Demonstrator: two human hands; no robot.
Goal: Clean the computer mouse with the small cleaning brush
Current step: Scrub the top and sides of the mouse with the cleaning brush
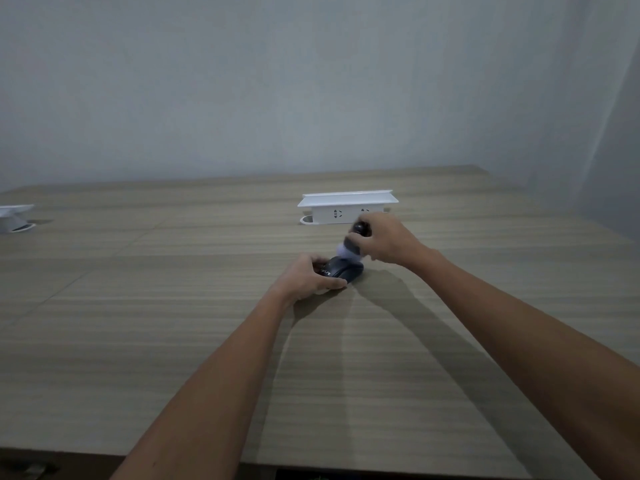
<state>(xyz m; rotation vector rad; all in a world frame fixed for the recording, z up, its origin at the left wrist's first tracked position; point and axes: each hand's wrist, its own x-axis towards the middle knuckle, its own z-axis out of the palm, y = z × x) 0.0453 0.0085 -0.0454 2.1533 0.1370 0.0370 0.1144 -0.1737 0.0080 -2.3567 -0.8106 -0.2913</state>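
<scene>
A dark computer mouse [343, 269] lies on the wooden table [173, 306], past the middle. My left hand [308, 276] grips it from the left side, fingers wrapped around its near and far edges. My right hand [388, 240] holds a small cleaning brush [354, 244] with a dark handle and pale bristles. The bristles point down and touch the far top of the mouse. The brush is blurred, and my fingers hide part of its handle.
A white pop-up socket box [346, 206] stands just behind my hands, near the wall. Another white object [14, 218] sits at the table's far left edge. The table's near edge runs along the bottom of the view.
</scene>
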